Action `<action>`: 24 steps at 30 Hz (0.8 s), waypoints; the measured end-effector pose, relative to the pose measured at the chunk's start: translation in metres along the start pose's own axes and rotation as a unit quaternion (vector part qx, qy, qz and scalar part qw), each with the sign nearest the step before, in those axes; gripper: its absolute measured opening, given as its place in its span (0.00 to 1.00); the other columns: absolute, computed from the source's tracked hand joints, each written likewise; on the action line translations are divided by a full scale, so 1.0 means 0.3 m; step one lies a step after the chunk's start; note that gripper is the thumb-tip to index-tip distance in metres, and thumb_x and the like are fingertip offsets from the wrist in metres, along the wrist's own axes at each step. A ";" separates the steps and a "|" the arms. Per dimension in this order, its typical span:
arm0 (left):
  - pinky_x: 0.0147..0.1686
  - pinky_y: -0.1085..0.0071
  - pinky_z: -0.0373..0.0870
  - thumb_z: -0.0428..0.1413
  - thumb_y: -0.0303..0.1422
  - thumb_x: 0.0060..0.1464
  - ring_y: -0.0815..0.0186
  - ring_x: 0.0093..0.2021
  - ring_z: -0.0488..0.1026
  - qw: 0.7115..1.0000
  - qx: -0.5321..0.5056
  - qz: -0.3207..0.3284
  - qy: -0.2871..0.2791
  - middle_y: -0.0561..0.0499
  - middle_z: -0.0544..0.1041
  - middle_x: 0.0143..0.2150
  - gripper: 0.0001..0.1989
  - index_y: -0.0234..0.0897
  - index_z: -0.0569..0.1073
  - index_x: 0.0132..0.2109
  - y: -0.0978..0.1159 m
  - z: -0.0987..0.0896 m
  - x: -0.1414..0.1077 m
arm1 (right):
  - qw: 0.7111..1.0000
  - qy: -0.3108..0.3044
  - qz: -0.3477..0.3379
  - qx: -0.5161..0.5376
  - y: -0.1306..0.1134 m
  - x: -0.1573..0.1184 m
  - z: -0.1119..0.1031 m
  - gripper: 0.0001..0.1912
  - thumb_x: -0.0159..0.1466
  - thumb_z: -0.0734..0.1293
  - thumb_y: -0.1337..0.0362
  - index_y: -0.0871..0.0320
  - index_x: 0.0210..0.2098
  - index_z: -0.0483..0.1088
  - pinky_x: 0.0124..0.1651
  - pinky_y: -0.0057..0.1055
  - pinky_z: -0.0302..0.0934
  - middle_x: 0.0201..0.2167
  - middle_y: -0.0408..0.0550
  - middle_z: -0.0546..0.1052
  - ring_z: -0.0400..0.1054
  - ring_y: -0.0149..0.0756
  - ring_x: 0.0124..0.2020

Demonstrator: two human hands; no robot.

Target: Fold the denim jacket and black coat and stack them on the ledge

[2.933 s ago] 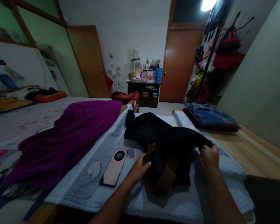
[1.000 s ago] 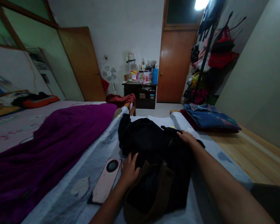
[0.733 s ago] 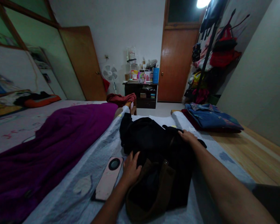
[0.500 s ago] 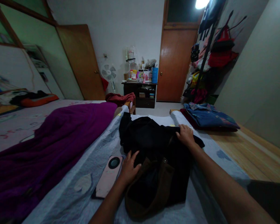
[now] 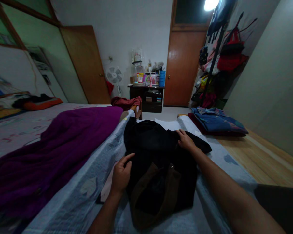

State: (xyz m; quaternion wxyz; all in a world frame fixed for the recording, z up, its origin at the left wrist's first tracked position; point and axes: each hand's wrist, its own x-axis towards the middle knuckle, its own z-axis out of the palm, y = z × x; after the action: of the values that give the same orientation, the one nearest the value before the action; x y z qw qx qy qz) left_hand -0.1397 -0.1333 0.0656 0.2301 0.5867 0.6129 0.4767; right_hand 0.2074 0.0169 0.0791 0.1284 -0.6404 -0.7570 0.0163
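Left hand (image 5: 121, 172): moved leftward, lower centre, partly covering pink smartphone (image 5: 105, 191); unclenched, at edge of black garment (image 5: 156, 139). Right hand (image 5: 187, 142): right of centre, on garment; cannot tell whether grasping.

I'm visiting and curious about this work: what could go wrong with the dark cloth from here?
The left hand might nudge the pink phone, which is partly hidden behind it. The brown band lies in a loop on the near part of the dark cloth, so it could snag or bunch up.
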 end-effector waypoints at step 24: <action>0.54 0.64 0.64 0.48 0.28 0.51 0.61 0.49 0.72 0.981 0.161 0.022 -0.110 0.48 0.77 0.46 0.18 0.39 0.75 0.47 -0.090 0.001 0.051 | 0.979 -0.036 0.139 0.144 -0.014 0.173 -0.020 0.21 0.63 0.55 0.64 0.63 0.49 0.71 0.31 0.26 0.63 0.37 0.52 0.78 0.73 0.37 0.34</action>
State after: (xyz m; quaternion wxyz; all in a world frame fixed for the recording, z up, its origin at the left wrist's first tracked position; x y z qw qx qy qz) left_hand -0.1561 -0.1150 0.0467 0.1885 0.6781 0.6396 0.3091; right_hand 0.1971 0.0658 0.0948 0.1889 -0.7131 -0.6544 0.1658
